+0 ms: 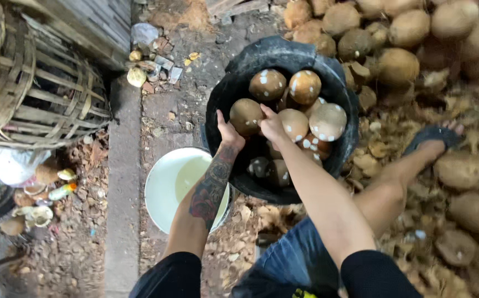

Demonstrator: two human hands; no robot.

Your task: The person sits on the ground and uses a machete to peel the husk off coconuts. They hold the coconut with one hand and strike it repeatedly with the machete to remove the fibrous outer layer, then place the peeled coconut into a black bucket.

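Note:
A black tub (239, 77) holds several peeled brown coconuts with white patches. Both my hands are on one coconut (246, 115) at the tub's left side. My left hand (229, 134), on a tattooed forearm, cups it from the near left. My right hand (271, 126) grips it from the right, next to another coconut (296, 123). My bare leg stretches right, and the foot wears a dark sandal (431, 137).
A white bucket (165, 187) with pale liquid stands under my left arm. A heap of unpeeled coconuts (405, 33) and husk scraps fills the right. A woven bamboo basket (35, 88) sits at the left, beside a concrete curb (123, 182).

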